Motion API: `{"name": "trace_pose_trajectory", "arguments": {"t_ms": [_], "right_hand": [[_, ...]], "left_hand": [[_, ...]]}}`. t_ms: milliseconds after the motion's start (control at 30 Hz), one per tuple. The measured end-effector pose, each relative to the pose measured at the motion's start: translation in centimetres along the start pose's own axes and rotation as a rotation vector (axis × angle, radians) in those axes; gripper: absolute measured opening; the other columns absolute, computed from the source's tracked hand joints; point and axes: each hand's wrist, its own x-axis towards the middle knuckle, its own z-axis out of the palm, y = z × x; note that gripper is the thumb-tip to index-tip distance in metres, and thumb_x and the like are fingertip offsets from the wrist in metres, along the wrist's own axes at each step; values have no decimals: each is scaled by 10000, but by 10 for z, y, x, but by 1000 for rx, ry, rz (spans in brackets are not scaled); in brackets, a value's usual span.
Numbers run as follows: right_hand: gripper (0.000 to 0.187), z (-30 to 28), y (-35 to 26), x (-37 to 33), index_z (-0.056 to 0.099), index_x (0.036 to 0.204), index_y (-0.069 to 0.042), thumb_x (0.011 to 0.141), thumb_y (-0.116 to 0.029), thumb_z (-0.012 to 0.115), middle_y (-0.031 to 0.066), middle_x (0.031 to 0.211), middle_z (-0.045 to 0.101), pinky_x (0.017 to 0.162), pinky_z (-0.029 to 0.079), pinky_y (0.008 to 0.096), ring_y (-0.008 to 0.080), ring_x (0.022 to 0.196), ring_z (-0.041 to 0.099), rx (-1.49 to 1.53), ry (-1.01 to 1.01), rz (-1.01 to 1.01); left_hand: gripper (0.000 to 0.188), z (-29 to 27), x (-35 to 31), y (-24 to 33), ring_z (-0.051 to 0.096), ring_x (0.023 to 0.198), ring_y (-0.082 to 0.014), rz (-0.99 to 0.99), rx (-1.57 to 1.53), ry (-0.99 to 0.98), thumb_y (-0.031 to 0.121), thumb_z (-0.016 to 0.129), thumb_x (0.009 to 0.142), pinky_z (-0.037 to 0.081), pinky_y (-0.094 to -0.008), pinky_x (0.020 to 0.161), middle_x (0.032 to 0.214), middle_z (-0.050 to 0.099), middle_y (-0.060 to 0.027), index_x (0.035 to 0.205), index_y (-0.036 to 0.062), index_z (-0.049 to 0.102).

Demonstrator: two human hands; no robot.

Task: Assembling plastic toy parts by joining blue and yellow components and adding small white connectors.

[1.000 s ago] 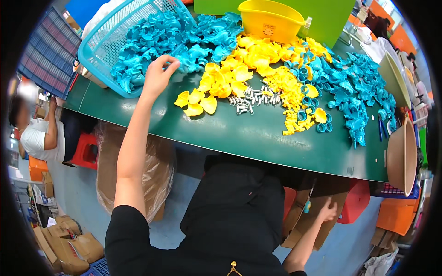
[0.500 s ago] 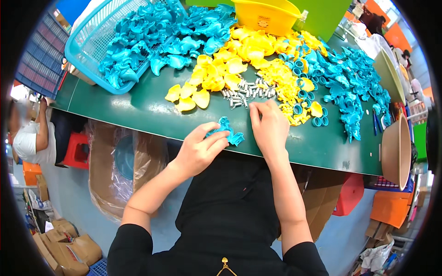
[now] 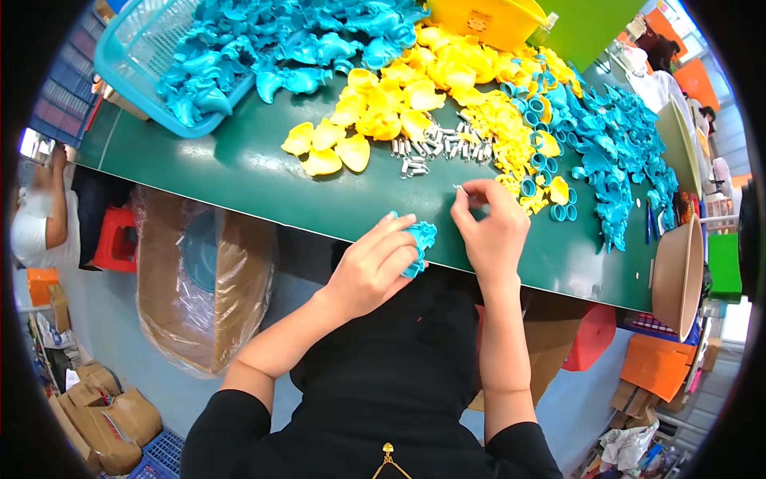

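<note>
My left hand is closed round a turquoise plastic part at the table's near edge. The fingers cover part of that piece. To its right, my right hand is raised over the green table, thumb and forefinger pinched on a small metal spring whose end sticks out at the fingertips. The two hands are apart. Beyond them lies a pile of silver metal springs, a few set off toward me. Small yellow pieces and turquoise rings lie to the right of the springs.
A turquoise basket with curved turquoise parts stands at the far left. Yellow shells and a yellow tub are beyond the springs. More turquoise parts heap up at the right, near a beige basin. A person sits far left.
My right hand has drawn back from the spring pile with a spring in its fingertips. The left hand has brought the turquoise part nearer to me and turned it. The view has shifted slightly.
</note>
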Motion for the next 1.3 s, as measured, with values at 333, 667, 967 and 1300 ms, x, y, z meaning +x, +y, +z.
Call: {"name": "trace_pose_trajectory", "arguments": {"t_ms": [333, 667, 967, 1300], "right_hand": [[169, -34, 1, -39, 656, 1089, 70, 922, 61, 633, 92, 997, 626, 700, 505, 217, 108, 861, 593, 793, -147, 464], [122, -22, 3, -59, 557, 1048, 8, 1031, -69, 465, 155, 1006, 605, 866, 478, 368, 284, 918, 599, 273, 23, 20], [109, -64, 69, -94, 590, 1063, -23, 987, -40, 514, 166, 936, 595, 755, 492, 386, 326, 828, 582, 96, 75, -141], [122, -118, 128, -48, 634, 1071, 25, 973, 1, 564, 164, 1044, 655, 882, 491, 363, 310, 950, 629, -290, 370, -29]], "left_hand": [[302, -6, 8, 5, 634, 1099, -330, -23, 50, -58, 140, 846, 690, 508, -501, 951, 962, 665, -71, 925, 63, 674], [168, -56, 63, -35, 612, 1059, -315, -234, -51, 22, 76, 728, 811, 501, -405, 870, 1032, 691, -112, 972, 49, 685], [344, -100, 127, -161, 598, 880, -304, -407, 835, -107, 348, 789, 758, 510, -433, 770, 811, 677, -113, 910, 53, 701], [298, -42, 52, 2, 614, 1140, -321, 51, -13, -266, -14, 685, 680, 530, -400, 936, 1008, 666, -115, 965, 24, 609]]}}
